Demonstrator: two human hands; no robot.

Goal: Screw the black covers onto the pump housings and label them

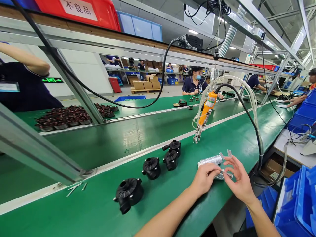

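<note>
My left hand (206, 177) is closed, thumb and forefinger pinched at a small whitish piece (222, 171) too small to name. My right hand (239, 180) meets it from the other side, its thumb and a finger closed at the same spot, the other fingers raised. At those raised fingertips stick up a small printed label (229, 153) and another pale label (221, 155). Just behind my hands lies a whitish roll (209, 161) on the green bench. To the left stand several black pump housings, the nearest one (128, 194) with its spout toward me.
An orange power screwdriver (206, 108) hangs over the bench (172, 204) with hoses and a black cable. White strips (74, 188) lie by the metal post. Blue bins (296, 204) stand at my right. A co-worker (195, 84) sits across; a heap of dark parts (66, 117) lies beyond.
</note>
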